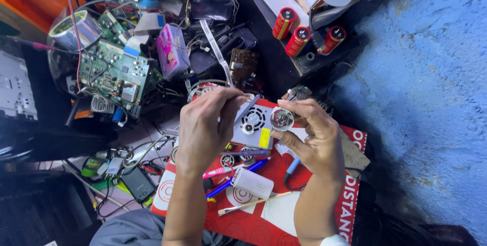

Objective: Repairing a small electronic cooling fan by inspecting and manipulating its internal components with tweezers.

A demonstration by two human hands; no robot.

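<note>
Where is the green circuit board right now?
In the head view, the green circuit board lies upper left in the parts pile, between the tape roll and the pink box.

Bare forearms, white wristband (335, 240)

Both your forearms rise bare from the bottom edge, roughly parallel and a little apart. Your left hand (205, 129) shows its back to you, wrist bent slightly, fingers curled in and thumb and fingertips pinched together near the top. Your right hand (309, 134) faces inward toward the left, palm half open, thumb and forefinger closed in a pinch, remaining fingers loosely curved.
</note>
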